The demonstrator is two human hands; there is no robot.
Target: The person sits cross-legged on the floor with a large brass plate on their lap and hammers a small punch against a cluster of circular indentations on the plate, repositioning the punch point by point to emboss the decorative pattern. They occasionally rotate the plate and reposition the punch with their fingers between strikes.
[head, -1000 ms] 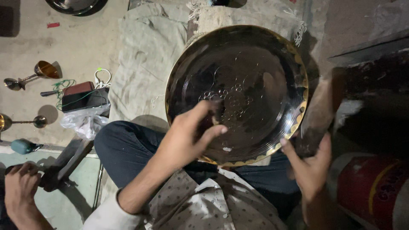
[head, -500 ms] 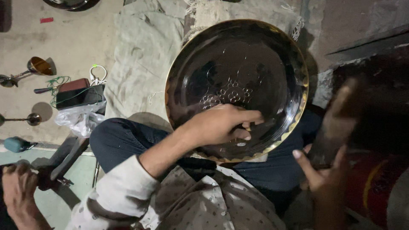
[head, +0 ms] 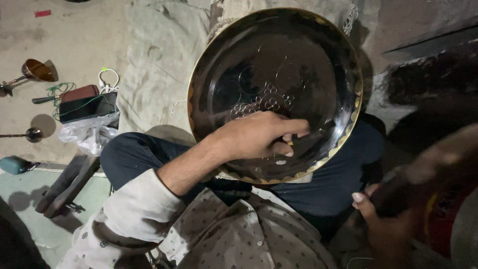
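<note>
Left hand (head: pixel 259 135) farther across plate (head: pixel 234 65)

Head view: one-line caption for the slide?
Left hand rests on a large dark engraved metal plate; right hand grips a blurred dark tool.

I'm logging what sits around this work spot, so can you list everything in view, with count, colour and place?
Round metal plate: one, dark with a golden scalloped rim, propped on the lap, patterned with circles.
Sackcloth: one, grey-beige, on the floor left of the plate.
Goblet-like metal cup: one, brassy, lying at far left.
Small metal stand: one, grey, at the left edge.
Flat dark box: one, black, beside a reddish-brown one, with green cord.
Clear plastic bag: one, below the box.
Teal object: one, left edge.
Red cylinder: one, blurred, lower right.
Left hand: on the plate, fingers pinched at something too small to tell.
Right hand: grips a blurred dark tool.
</note>
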